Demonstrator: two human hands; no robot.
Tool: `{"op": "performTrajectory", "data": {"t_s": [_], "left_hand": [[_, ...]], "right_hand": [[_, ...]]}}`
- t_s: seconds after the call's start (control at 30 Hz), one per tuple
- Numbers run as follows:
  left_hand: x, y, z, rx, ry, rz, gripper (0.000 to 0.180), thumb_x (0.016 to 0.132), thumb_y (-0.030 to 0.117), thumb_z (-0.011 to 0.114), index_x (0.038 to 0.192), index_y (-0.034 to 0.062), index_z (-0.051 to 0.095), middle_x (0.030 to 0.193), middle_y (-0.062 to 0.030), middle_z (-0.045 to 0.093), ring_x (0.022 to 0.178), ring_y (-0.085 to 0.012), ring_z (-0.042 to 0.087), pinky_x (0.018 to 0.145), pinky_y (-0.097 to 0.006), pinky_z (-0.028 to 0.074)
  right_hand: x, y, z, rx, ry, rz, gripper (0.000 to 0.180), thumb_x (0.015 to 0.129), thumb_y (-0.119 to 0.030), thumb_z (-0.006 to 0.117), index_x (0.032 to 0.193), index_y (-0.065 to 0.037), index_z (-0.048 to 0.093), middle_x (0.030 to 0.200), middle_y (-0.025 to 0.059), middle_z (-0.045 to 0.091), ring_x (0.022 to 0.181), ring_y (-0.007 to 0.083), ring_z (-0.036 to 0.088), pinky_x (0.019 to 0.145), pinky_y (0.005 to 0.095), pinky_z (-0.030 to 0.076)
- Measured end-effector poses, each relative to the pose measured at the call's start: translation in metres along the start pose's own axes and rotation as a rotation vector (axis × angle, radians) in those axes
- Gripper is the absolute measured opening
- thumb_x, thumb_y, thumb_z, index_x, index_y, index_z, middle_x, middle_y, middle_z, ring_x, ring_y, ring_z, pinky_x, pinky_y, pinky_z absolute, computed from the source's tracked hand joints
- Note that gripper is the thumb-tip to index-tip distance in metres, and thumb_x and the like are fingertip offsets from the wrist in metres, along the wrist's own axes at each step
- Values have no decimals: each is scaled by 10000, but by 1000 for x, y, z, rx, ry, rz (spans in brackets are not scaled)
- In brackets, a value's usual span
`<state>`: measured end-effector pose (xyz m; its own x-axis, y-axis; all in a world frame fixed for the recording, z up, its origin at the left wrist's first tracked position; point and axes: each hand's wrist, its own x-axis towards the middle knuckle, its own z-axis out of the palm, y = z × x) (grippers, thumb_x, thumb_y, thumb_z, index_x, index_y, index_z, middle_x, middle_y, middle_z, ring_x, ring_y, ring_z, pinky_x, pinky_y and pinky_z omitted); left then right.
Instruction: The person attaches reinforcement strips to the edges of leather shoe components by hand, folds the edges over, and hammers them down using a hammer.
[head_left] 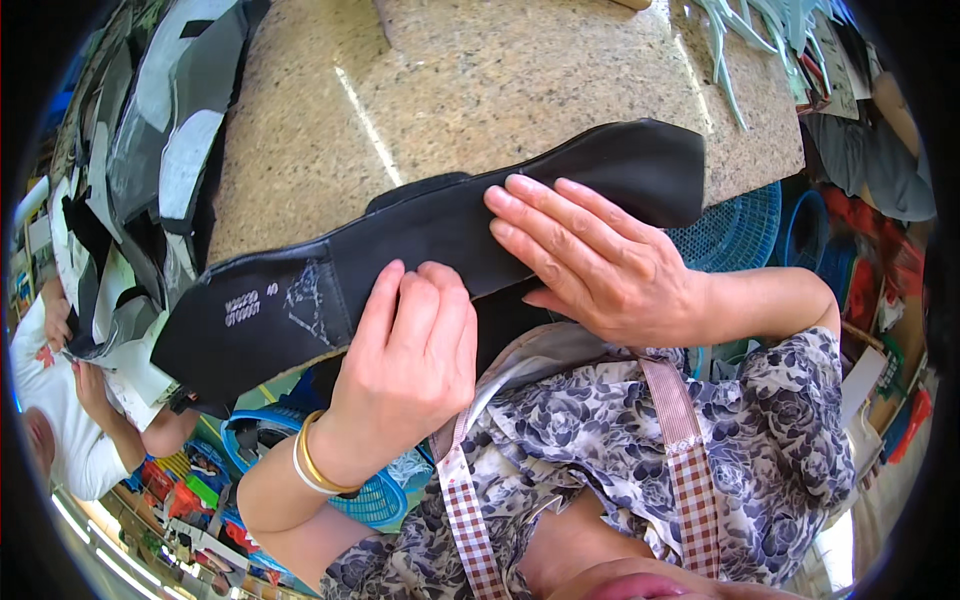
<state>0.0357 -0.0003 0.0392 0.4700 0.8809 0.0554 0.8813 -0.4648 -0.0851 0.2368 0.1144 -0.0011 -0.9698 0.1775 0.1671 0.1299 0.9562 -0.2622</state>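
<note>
Black piece: the long, curved, leather-like panel lies across the near edge of the speckled table, its near side hanging toward my lap.
Left hand: my left hand has its fingers bent, tips on the panel near its lower edge; the thumb is hidden, so I cannot tell whether it pinches.
Right hand: my right hand lies flat, fingers straight and close together, on the panel right of its middle.
Feel: I judge it light and bendy, smooth enough to slide, hardly fragile.
Hold: the long edges look best, clear of the white markings by the seam.
Left side: a pile of cut pieces crowds the panel's left end; a co-worker sits beyond.
Right side: a blue basket stands below the table; pale green strips trail over the far corner.
</note>
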Motion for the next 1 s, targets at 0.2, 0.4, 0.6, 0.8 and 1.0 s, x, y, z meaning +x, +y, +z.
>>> {"op": "performTrajectory", "data": {"t_s": [0.2,0.4,0.6,0.8,1.0], "left_hand": [[3,-2,-11,53,-142,24,192,737,38,583,866,-81,659,906,-152,598,821,-237,554,909,-379,514],[-11,-15,-4,-84,-45,-14,220,717,52,603,888,-77,652,912,-148,596,806,-239,553,828,-361,521],[1,-2,16,-377,205,-164,264,726,77,638,955,-53,649,974,-134,617,871,-262,596,760,-350,532],[-20,0,25,-400,276,-230,348,731,44,624,1060,-55,686,1106,-158,652,1099,-315,621,912,-415,542],[-58,-15,39,-423,4,-317,636,741,321,698,1349,173,581,1420,12,538,1341,-224,466,1156,-464,236]], "right_hand": [[-22,4,-15,-79,49,162,545,801,-187,673,1290,28,567,1365,145,567,1291,278,532,1083,433,395],[-36,15,-30,-161,8,168,455,783,-126,718,1208,11,630,1262,136,642,1200,272,610,1047,447,435],[21,1,-7,49,315,-114,275,777,-129,634,1003,19,691,1095,155,692,1029,267,680,886,373,553],[27,-8,-6,-19,243,-179,285,674,-121,622,891,49,691,999,187,692,963,283,684,855,375,558],[27,-8,-16,-162,108,-238,234,696,-101,612,843,59,700,953,191,712,972,290,688,853,368,550]]}}
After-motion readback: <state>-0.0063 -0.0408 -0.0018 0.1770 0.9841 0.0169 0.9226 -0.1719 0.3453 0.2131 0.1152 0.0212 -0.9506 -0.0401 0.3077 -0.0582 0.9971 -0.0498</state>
